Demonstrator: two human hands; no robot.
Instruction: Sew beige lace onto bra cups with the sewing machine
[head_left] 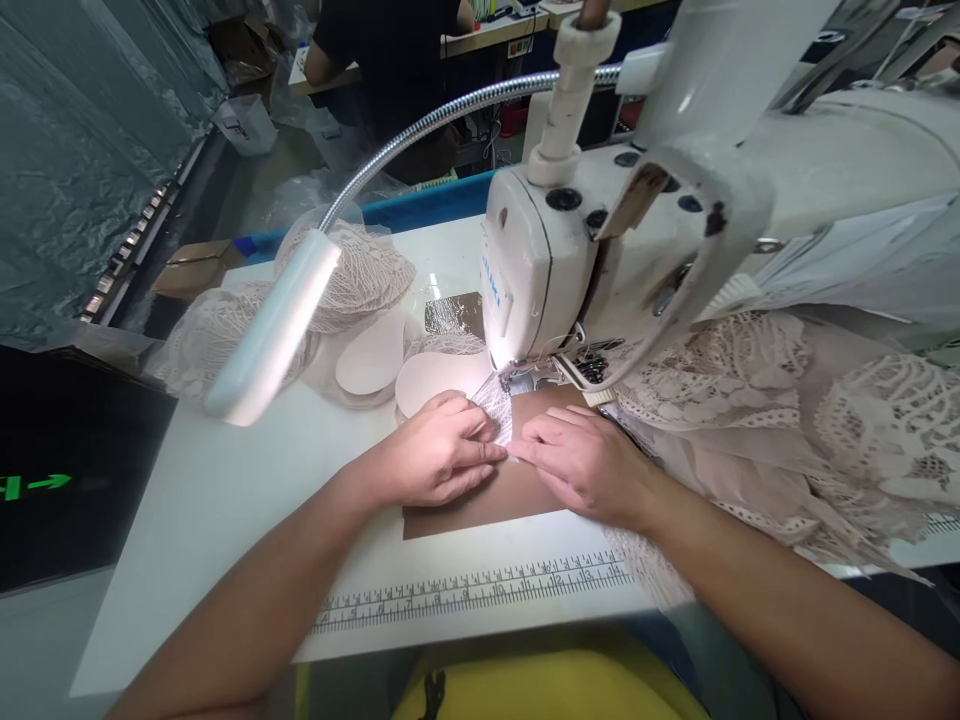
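the left hand (439,452) and the right hand (581,458) meet fingertip to fingertip on the worktop (217,500). both are curled, and each pinches the near end of a narrow lace strip (496,408). the strip runs away from the fingertips and goes in under the presser foot (525,378) of the white sewing machine (525,270) just beyond them. whether the needle is down cannot be seen.

the strip looks very light, limp and open-meshed. it is likely to stretch, curl and skew under a small pull, and a nail could snag it. the hold at its two near corners, thumb against forefinger and low to the surface, suits it, with the wrists resting. an even, gentle tension from both sides would keep it flat. a grip in the middle would probably bunch it.

under both hands lies a smooth brown patch (472,512), which looks slick enough for the lace to slide on. just beyond the left hand sit pale round foam cups (371,365), soft and springy by the look of them, with netted bundles (360,275) farther off. to the right of the right hand, touching its wrist, a heap of lace fabric (780,420) spills over the edge. near the forearms a printed ruler (480,590) runs along the worktop. a gooseneck lamp (274,325) hangs above, left of the left hand. a person in a dark top (390,50) stands well beyond the machine.
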